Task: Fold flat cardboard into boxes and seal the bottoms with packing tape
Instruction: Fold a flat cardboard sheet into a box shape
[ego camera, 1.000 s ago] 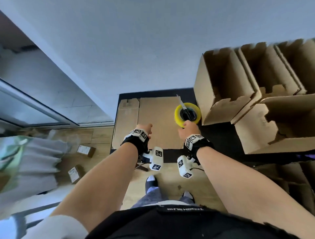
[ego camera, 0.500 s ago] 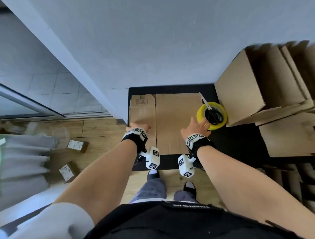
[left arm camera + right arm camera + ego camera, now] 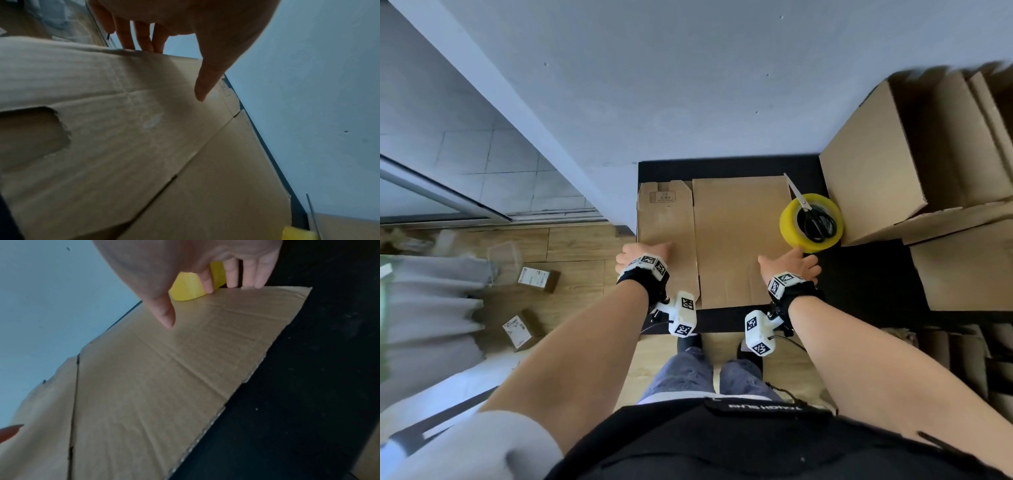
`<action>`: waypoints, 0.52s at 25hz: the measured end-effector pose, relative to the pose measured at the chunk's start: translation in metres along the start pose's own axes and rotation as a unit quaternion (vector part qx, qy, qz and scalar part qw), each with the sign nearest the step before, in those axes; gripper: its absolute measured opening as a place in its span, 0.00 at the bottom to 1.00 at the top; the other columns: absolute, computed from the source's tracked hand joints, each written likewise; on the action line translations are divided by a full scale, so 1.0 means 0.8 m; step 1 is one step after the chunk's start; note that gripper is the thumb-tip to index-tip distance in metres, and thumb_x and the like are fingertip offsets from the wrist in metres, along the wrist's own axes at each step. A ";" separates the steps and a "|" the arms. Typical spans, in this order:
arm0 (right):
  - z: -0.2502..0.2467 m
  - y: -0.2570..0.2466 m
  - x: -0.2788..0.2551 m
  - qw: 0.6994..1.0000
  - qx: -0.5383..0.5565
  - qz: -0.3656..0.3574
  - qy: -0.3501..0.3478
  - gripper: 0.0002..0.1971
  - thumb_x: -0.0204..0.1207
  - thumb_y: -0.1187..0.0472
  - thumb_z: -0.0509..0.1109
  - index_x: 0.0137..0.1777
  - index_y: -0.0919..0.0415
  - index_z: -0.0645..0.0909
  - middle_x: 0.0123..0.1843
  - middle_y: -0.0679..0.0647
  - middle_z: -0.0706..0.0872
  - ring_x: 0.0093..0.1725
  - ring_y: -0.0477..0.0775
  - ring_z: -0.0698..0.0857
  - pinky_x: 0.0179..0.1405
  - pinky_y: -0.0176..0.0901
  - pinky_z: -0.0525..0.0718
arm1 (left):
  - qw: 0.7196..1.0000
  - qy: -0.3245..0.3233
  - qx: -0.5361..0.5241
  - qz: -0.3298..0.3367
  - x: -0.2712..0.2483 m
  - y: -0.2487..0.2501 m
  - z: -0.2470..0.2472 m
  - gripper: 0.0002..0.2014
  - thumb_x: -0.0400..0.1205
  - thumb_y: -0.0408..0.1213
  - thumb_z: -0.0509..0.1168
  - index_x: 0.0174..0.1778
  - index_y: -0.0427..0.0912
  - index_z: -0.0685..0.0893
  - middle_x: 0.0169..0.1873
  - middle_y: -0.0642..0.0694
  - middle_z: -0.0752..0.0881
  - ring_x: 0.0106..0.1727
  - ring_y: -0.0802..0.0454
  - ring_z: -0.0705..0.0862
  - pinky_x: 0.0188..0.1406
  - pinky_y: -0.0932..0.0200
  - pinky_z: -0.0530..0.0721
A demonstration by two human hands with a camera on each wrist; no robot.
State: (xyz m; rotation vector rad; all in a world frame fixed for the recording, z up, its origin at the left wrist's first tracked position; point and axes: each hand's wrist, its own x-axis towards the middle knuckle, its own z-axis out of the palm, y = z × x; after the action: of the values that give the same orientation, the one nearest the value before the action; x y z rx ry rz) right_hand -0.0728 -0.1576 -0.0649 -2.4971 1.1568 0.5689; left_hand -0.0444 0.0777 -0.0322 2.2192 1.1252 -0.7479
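A flat cardboard (image 3: 736, 240) sheet lies on the black table (image 3: 859, 274), also seen in the left wrist view (image 3: 144, 146) and the right wrist view (image 3: 164, 386). My left hand (image 3: 643, 253) is at its left edge: the fingers (image 3: 144, 40) go over the edge with their tips hidden, and the thumb hovers just above the top face. My right hand (image 3: 789, 263) is at the right edge with straight fingertips (image 3: 232, 282) touching it and the thumb raised. A yellow tape roll (image 3: 791, 226) with scissors (image 3: 815, 219) lying in it stands just beyond the right hand (image 3: 200, 306).
Folded cardboard boxes (image 3: 873, 171) stack on the right side of the table, one (image 3: 962, 267) nearer to me. A wall rises right behind the table. Small boxes (image 3: 537, 279) lie on the wooden floor to the left.
My right hand left the tape roll and came to the cardboard's right edge. My left hand slid left to the cardboard's left edge.
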 end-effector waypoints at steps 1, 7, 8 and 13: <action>-0.002 0.002 0.000 1.000 0.010 0.000 -0.007 0.37 0.70 0.38 0.73 0.71 0.61 0.68 0.71 0.64 0.69 0.70 0.66 0.69 0.68 0.60 0.73 | 0.998 0.011 -0.061 -0.008 -0.004 -0.002 -0.003 0.37 0.77 0.56 0.71 0.72 0.36 0.66 0.68 0.37 0.75 0.69 0.35 0.76 0.65 0.46 0.75; -0.012 0.005 0.000 0.997 0.040 -0.030 -0.056 0.36 0.75 0.41 0.67 0.79 0.55 0.64 0.74 0.63 0.67 0.72 0.67 0.67 0.71 0.61 0.70 | 0.976 0.101 -0.173 0.087 -0.018 -0.012 -0.025 0.24 0.88 0.55 0.54 0.57 0.36 0.83 0.50 0.39 0.86 0.53 0.38 0.85 0.46 0.54 0.75; -0.015 0.004 -0.001 0.996 0.046 -0.043 -0.066 0.35 0.77 0.42 0.66 0.81 0.54 0.62 0.76 0.63 0.66 0.73 0.67 0.66 0.72 0.61 0.68 | 0.972 0.119 -0.175 0.098 -0.024 -0.013 -0.031 0.26 0.88 0.56 0.51 0.53 0.35 0.83 0.48 0.39 0.87 0.51 0.38 0.85 0.46 0.53 0.77; -0.024 -0.009 -0.014 0.986 0.088 -0.105 -0.096 0.36 0.81 0.40 0.62 0.82 0.57 0.58 0.78 0.62 0.71 0.77 0.67 0.66 0.75 0.62 0.67 | 0.952 0.191 -0.235 0.044 -0.047 -0.039 -0.062 0.30 0.88 0.60 0.43 0.42 0.41 0.80 0.37 0.45 0.81 0.41 0.42 0.81 0.42 0.52 0.74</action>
State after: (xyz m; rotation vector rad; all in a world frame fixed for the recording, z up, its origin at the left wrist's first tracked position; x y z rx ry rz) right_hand -0.0696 -0.1544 -0.0417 -2.3164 0.8231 0.6055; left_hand -0.0775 0.1066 0.0217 2.0201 1.2185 0.0075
